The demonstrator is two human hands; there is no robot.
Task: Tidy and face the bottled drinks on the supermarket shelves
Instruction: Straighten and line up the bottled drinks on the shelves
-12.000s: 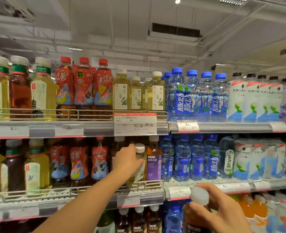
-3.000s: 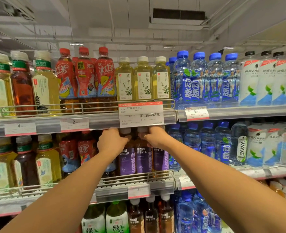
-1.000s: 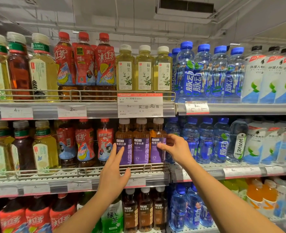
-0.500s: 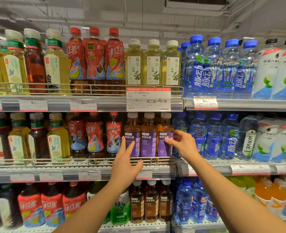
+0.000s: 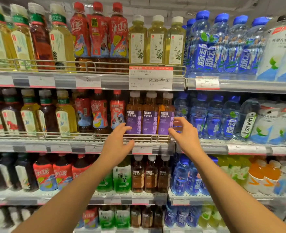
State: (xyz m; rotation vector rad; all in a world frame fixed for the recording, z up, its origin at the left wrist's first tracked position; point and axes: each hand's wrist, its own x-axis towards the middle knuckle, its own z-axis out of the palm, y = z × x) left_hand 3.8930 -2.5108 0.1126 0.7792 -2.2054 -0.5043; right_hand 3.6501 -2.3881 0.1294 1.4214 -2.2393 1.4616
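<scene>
Three amber tea bottles with purple labels [image 5: 149, 115] stand side by side on the second shelf, labels facing out, behind a wire rail [image 5: 149, 136]. My left hand [image 5: 117, 143] is just in front of and below the leftmost one, fingers spread and relaxed, holding nothing. My right hand [image 5: 183, 133] hovers at the right side of the rightmost purple-label bottle [image 5: 166, 115], fingers loosely spread, fingertips close to its label; I cannot tell if they touch.
Red-label tea bottles [image 5: 99, 113] stand left of the purple ones, blue water bottles [image 5: 212, 118] to the right. Yellow tea bottles [image 5: 156, 41] sit on the shelf above, over a large price card [image 5: 150, 78]. Brown bottles [image 5: 151, 174] fill the shelf below.
Both hands have drawn back a little from the purple-label bottles and opened wider. The view has tilted down, so the shelves appear higher in the frame.
</scene>
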